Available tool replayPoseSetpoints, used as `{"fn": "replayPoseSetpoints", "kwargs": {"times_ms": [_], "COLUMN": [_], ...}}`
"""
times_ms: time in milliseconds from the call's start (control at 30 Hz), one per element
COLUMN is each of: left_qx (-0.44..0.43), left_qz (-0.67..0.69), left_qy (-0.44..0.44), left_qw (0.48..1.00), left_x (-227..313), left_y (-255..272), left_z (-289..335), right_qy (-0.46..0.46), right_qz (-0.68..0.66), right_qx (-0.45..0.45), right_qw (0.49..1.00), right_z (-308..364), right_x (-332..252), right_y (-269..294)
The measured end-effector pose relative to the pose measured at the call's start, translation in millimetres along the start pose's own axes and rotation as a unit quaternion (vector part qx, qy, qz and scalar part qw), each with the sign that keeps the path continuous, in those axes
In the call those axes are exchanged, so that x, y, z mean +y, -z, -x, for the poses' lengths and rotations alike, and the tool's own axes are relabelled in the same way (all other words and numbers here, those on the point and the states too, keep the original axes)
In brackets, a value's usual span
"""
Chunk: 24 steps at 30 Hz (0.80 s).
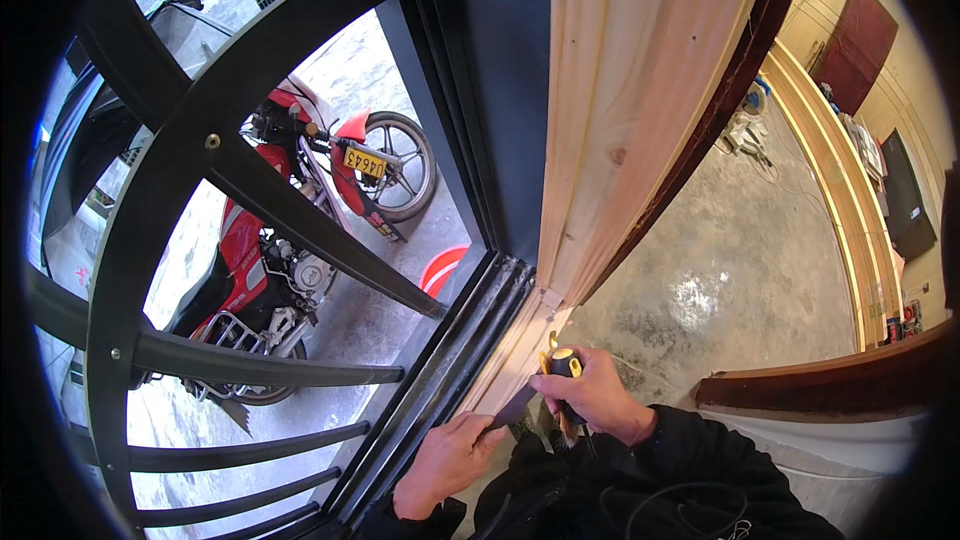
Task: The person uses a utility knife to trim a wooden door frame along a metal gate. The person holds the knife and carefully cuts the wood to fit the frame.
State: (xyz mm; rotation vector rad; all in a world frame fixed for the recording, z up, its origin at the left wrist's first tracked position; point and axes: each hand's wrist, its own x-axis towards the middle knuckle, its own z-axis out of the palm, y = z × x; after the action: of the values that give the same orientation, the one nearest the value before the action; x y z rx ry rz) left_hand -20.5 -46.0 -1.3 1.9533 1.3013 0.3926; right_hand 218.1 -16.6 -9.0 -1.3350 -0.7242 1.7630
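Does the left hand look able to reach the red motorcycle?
Probably not: the black bars stand between the left hand and the red motorcycle, and though their gaps look open, it seems too far away.

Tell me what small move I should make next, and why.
I'd probably steady the dark strip with your left hand before shifting your right hand. The strip spans the space between both hands beside the pale wood, with the left fingers at its lower end, while the right hand grips a yellow-and-black tool. I can't tell how firmly the strip sits.
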Motion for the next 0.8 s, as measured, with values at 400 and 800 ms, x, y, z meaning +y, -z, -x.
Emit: {"fn": "replayPoseSetpoints", "kwargs": {"times_ms": [400, 800], "left_qx": [0.103, 0.095], "left_qz": [-0.118, -0.213], "left_qy": [0.103, 0.053], "left_qw": [0.982, 0.971], "left_x": [-38, -31], "left_y": [28, 16], "left_z": [-60, -120], "right_qy": [-0.009, -0.012], "right_qz": [0.035, 0.078], "right_qx": [0.004, 0.024], "right_qw": [0.999, 0.997], "right_z": [6, 7], "right_x": [8, 9], "right_y": [4, 7]}}
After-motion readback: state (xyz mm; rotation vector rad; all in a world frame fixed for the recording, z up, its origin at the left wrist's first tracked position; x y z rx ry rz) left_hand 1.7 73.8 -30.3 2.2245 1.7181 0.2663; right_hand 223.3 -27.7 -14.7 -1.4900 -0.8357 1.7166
